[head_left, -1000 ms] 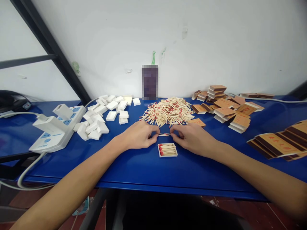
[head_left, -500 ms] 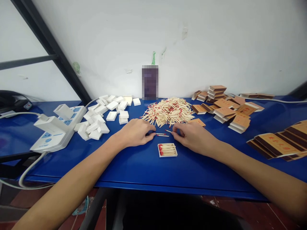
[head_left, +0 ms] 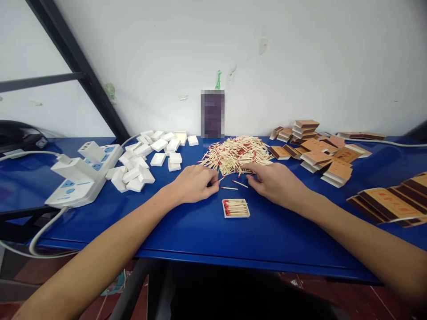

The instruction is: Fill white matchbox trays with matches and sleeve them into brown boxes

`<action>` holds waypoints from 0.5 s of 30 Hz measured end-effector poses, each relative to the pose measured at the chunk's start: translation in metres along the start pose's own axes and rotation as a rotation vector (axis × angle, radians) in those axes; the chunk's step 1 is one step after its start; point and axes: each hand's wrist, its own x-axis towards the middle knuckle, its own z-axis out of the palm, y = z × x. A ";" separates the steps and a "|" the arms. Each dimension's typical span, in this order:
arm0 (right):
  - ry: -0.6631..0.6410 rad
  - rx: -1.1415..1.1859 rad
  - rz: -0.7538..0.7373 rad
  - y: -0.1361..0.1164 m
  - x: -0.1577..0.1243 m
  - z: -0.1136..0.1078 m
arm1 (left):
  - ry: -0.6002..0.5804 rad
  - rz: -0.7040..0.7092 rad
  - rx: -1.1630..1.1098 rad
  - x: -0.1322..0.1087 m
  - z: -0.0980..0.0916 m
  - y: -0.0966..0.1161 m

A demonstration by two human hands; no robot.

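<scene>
A large heap of red-tipped matches (head_left: 238,153) lies near the wall. My left hand (head_left: 198,183) rests on the table at the heap's front left, its thumb and forefinger closed at one end of a match (head_left: 222,178). My right hand (head_left: 271,180) is at the heap's front right, thumb and forefinger apart, the forefinger touching the matches. Between the hands lie two loose matches, one (head_left: 230,188) nearly level and one (head_left: 240,183) slanted. In front of them sits a white tray (head_left: 248,214) holding several matches, heads to the left.
White trays (head_left: 135,172) are piled on the left beside a power strip (head_left: 100,173) with cables. Orange matchbox sleeves (head_left: 316,158) lie at the right back, with a row of more sleeves (head_left: 388,203) at the far right. A blurred dark rectangle (head_left: 212,113) stands by the wall.
My right hand has opened and moved toward the heap, leaving a slanted match behind. My left thumb and forefinger now pinch a match. The view has shifted slightly.
</scene>
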 end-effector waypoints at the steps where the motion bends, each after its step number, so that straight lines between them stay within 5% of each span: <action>1: -0.004 -0.008 -0.030 0.001 0.002 0.001 | -0.001 0.012 -0.032 0.000 0.000 0.001; 15: 0.168 -0.066 -0.289 0.008 0.010 0.011 | 0.021 0.239 -0.036 0.000 0.005 0.000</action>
